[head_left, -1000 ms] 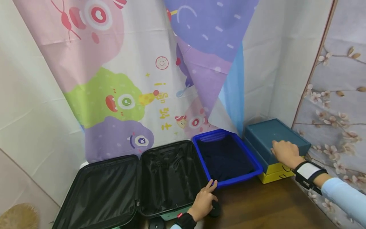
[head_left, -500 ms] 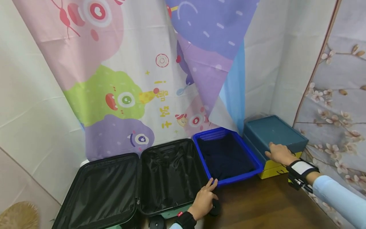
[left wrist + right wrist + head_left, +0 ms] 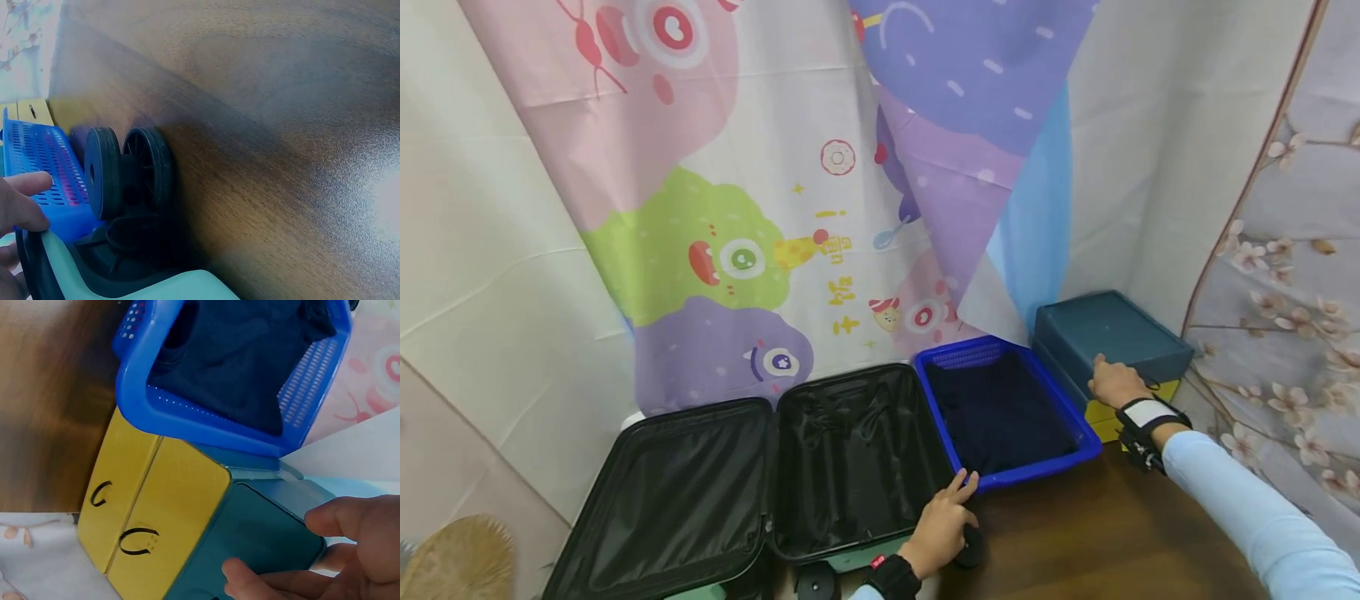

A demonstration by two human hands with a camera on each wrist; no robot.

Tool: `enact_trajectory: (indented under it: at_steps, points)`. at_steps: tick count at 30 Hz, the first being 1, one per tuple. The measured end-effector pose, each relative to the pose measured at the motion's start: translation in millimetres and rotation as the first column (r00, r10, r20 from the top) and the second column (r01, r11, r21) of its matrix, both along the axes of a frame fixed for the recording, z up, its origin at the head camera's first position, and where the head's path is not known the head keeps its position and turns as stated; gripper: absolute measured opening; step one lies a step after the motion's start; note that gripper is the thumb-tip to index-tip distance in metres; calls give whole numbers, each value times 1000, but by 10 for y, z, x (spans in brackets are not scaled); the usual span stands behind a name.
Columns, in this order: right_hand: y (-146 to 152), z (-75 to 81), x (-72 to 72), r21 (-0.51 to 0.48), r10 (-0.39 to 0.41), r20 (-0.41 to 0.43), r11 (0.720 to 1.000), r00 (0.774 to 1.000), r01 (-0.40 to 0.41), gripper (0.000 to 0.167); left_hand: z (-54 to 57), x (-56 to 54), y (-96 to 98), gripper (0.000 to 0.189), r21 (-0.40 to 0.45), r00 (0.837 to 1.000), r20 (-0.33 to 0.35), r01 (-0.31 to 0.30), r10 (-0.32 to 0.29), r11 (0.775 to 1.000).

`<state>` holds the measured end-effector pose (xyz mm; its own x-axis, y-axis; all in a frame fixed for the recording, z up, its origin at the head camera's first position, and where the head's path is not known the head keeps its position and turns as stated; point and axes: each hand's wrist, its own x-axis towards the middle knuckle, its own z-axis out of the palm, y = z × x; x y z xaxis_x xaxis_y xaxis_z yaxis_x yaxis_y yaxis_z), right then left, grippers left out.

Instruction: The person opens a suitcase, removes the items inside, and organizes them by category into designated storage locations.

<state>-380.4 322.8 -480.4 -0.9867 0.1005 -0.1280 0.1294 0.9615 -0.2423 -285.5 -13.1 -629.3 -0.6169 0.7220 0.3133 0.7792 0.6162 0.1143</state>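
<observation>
My left hand [image 3: 942, 529] rests on the near right rim of the open suitcase [image 3: 857, 458], with two extended fingertips beside the blue basket's corner. The suitcase has a black lining, a green shell and black wheels [image 3: 128, 172]. Dark folded cloth [image 3: 1000, 408] lies in the blue plastic basket [image 3: 1037, 473]. My right hand [image 3: 1118, 386] is at the front of the teal box [image 3: 1112, 329], its thumb and fingers spread apart over the top in the right wrist view. The box has yellow fronts [image 3: 169, 512] with black loops. Part of the right hand is outside the right wrist view.
The brown wooden table [image 3: 1037, 533] runs along the front. A cartoon-printed curtain [image 3: 737, 208] hangs behind the suitcase and basket. At right hangs a floral cloth [image 3: 1285, 333]. A round straw-coloured object [image 3: 463, 558] shows at lower left.
The teal box has shifted back and left, closer to the basket, with my right hand moving along at it. My left hand stays on the suitcase rim. The head view has turned slightly.
</observation>
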Motion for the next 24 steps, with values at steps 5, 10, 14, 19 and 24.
enact_trajectory:
  at_steps: [5,10,14,19,24]
  points:
    - [-39,-55,-96,-6,-38,37,999,999,38,64,-5,55,-17,28,-10,1000,1,-5,5,1000]
    - [-54,-130,-163,-33,-27,38,999,999,28,67,-9,113,-48,28,-9,1000,5,-9,9,1000]
    - [-111,-156,-237,-42,-24,38,999,999,26,71,-25,113,-77,26,-5,1000,-4,-14,14,1000]
    - [-208,-225,-262,-1,-67,-5,998,998,67,74,-7,76,-58,23,22,999,37,7,-8,1000]
    - [-399,-636,-125,133,-47,-292,987,955,89,76,31,-56,-68,25,74,998,56,6,-10,997]
